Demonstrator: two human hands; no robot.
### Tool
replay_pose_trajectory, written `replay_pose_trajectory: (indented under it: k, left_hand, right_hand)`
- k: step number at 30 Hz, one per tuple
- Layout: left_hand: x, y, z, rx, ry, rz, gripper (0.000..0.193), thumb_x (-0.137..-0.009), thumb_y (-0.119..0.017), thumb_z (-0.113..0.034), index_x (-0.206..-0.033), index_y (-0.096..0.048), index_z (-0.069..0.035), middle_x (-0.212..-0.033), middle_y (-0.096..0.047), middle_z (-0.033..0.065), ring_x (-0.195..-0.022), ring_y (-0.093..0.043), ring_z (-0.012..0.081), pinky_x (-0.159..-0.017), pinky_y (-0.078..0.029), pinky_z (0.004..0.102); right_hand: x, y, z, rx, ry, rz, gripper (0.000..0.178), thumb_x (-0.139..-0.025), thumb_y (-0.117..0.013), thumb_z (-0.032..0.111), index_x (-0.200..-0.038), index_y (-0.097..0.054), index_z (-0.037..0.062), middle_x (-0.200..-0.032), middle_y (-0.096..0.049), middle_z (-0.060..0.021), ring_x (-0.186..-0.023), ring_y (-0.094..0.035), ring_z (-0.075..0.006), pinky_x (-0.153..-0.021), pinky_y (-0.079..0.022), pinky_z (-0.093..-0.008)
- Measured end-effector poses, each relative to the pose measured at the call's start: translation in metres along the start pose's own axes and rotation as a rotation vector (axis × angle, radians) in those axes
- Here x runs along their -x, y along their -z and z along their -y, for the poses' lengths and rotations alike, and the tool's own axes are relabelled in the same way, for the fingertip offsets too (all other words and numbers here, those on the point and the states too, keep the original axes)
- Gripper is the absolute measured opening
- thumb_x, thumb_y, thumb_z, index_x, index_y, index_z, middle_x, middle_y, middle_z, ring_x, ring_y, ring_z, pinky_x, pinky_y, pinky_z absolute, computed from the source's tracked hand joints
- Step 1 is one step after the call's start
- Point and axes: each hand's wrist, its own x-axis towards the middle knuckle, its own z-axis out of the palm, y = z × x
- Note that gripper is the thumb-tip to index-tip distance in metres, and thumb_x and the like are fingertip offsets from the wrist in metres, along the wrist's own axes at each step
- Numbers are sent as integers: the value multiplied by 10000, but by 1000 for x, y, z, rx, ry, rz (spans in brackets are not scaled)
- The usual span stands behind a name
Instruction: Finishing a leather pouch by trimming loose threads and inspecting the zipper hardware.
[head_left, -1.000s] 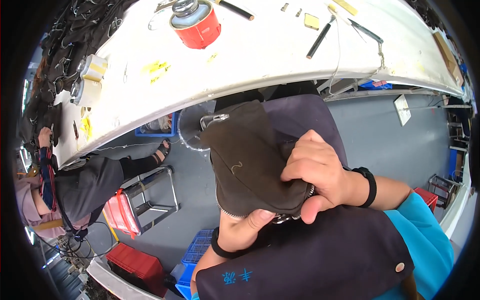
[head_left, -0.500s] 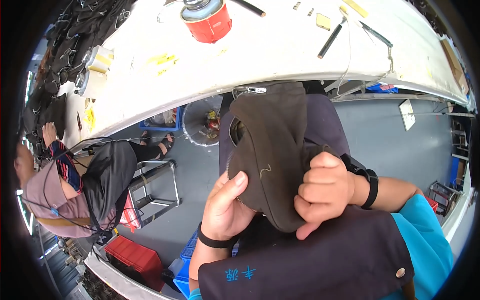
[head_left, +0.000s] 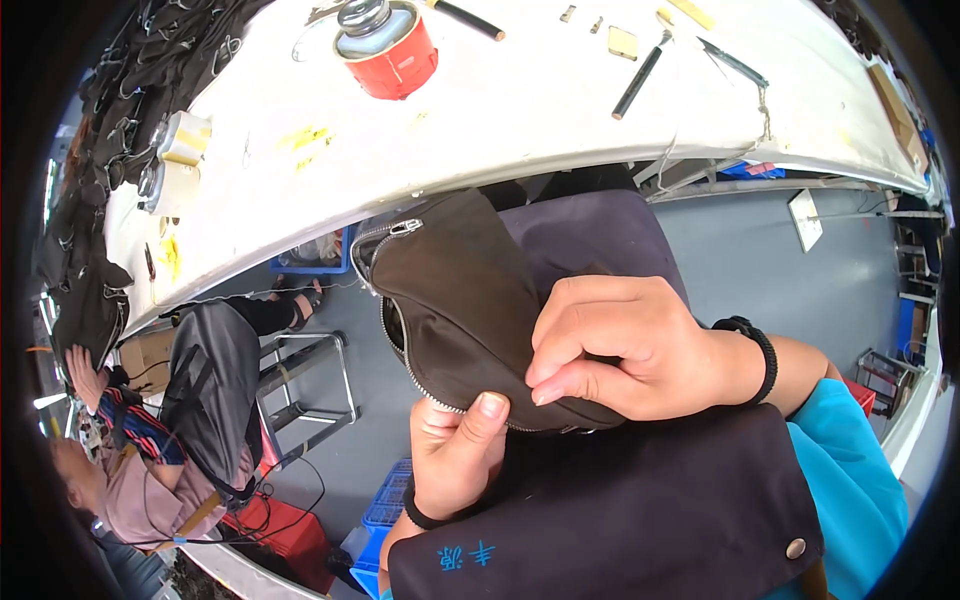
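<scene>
A dark brown fabric zip pouch [head_left: 450,270] lies over my lap, below the table's near edge. Its metal zipper runs down the left side, partly open, with the pull tab near the top. My left hand [head_left: 458,455] grips the pouch's lower edge by the zipper, thumb on top and fingers underneath. Over the pouch's lower right part, my right hand [head_left: 625,350] is closed in a pinch, thumb against forefinger, at the cloth surface. Whatever sits between those fingertips is too small or hidden to make out.
On the white table [head_left: 510,110] stand a red tin [head_left: 400,65] and white containers [head_left: 180,165]; a black-handled tool [head_left: 640,80] and tweezers-like tool [head_left: 735,62] lie right. Dark pouches [head_left: 130,100] are heaped far left. A co-worker [head_left: 170,480] sits left beside a metal-framed stool [head_left: 315,385].
The pouch has turned and shifted left, and its thread squiggle no longer shows. My right hand went from gripping the right side to pinching over the front. The co-worker leaned differently.
</scene>
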Motion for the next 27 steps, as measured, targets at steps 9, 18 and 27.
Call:
replay_pose_trajectory:
  k: [9, 18, 27]
  left_hand:
    - [0, -3, 3, 17, 16, 6, 234, -940, -577, -51, -1155, -596, 42, -1143, -636, 126, -1055, -579, 178, -946, -435, 348]
    - [1, 4, 6, 84, 3, 9, 272, -949, -561, -55, -1204, -564, 38, -1170, -623, 128, -1080, -579, 194, -960, -435, 363]
    - [1, 4, 8, 82, 60, 22, 284, -950, -546, -39, -1224, -551, 36, -1219, -601, 147, -1139, -559, 222, -1000, -416, 387]
  right_hand:
    - [8, -2, -1, -177, -141, 29, 62, -895, -534, -8, -848, -509, 23, -776, -491, -76, -690, -485, -212, -633, -398, -313]
    - [17, 0, 5, -665, -238, 102, 135, -1010, -443, 117, -909, -473, 32, -826, -448, -7, -707, -400, -102, -642, -365, -259]
    - [17, 5, 4, -843, -402, 82, 192, -1036, -392, 235, -956, -403, 61, -705, -502, -38, -586, -402, -96, -568, -368, -245]
